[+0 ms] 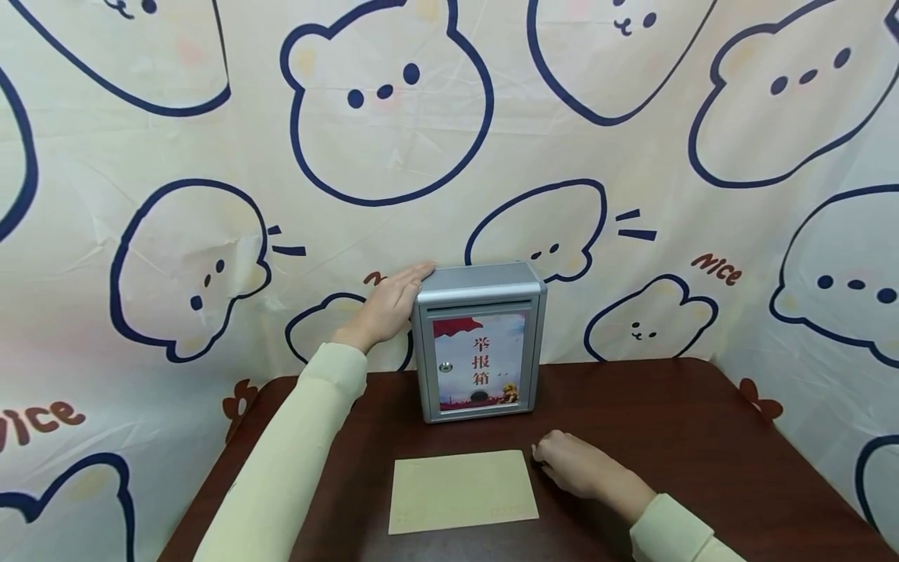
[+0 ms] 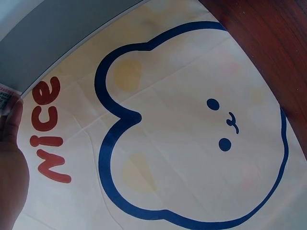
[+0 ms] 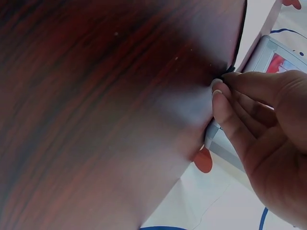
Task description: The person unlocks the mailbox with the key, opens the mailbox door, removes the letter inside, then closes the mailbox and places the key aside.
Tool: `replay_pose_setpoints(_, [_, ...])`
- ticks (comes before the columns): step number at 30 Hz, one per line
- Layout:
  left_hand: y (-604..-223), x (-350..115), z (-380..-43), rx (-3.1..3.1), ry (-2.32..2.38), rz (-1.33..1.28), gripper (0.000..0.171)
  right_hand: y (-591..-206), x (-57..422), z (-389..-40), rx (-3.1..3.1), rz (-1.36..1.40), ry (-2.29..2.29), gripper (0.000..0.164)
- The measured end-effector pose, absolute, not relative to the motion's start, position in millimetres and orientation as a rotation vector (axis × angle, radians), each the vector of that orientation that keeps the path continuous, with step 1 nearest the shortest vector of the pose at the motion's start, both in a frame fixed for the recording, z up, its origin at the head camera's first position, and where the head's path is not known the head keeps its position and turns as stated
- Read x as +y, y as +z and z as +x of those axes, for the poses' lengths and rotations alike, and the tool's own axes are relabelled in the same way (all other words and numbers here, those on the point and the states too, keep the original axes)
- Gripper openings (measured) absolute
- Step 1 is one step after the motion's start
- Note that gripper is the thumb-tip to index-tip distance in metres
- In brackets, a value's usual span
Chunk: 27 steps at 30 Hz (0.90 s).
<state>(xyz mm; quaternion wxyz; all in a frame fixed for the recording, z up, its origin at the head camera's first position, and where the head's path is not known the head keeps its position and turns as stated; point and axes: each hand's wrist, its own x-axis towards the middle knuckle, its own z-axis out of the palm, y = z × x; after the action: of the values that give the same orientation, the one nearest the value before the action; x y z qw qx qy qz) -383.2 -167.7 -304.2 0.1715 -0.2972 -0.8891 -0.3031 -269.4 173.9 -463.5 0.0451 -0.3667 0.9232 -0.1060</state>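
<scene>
A grey metal report box (image 1: 534,343), with a slot, a small lock and a printed front, stands upright at the back of the dark wooden table. My left hand (image 1: 388,308) rests against its upper left edge with the fingers laid out straight. In the left wrist view, part of that hand (image 2: 12,163) shows beside the grey side of the box (image 2: 72,38). A plain tan envelope (image 1: 460,492) lies in front of the box. My right hand (image 1: 572,464) is by its far right corner, fingers bent; its fingertips (image 3: 218,96) meet at a small dark spot, and I cannot tell whether they hold anything.
The dark table (image 1: 632,398) has rounded far corners and extends to both sides of the box. Close behind and around it hangs a pale curtain (image 1: 548,156) printed with blue-outlined cartoon animals.
</scene>
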Motion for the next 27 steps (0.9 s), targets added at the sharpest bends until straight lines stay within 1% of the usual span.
replay_pose_setpoints(5, [-304, -168, -383, -2.525, -0.852, -0.849, 0.053, -467, 176, -271, 2.832, -1.120, -0.305, 0.012])
replay_pose_setpoints(8, [-304, -169, -382, -2.518, -0.854, -0.851, 0.053, -465, 179, -271, 2.838, -1.119, -0.337, 0.013])
replay_pose_setpoints(11, [-303, -172, -382, -2.513, -0.858, -0.849, 0.054, -461, 181, -271, 2.834, -1.099, -0.384, 0.012])
replay_pose_setpoints(14, [-300, -175, -382, -2.511, -0.867, -0.852, 0.054, -452, 183, -272, 2.851, -1.048, -0.405, 0.008])
replay_pose_setpoints(16, [-299, -176, -383, -2.507, -0.871, -0.856, 0.053, -445, 184, -272, 2.877, -0.996, -0.403, 0.012])
replay_pose_setpoints(19, [-299, -180, -383, -2.515, -0.886, -0.852, 0.053, -437, 186, -272, 2.911, -0.925, -0.409, 0.024])
replay_pose_setpoints(22, [-299, -181, -382, -2.529, -0.896, -0.850, 0.053, -430, 190, -272, 2.936, -0.869, -0.432, 0.028])
replay_pose_setpoints(27, [-292, -181, -379, -2.598, -0.916, -0.836, 0.055, -416, 196, -275, 2.996, -0.855, -0.480, 0.029])
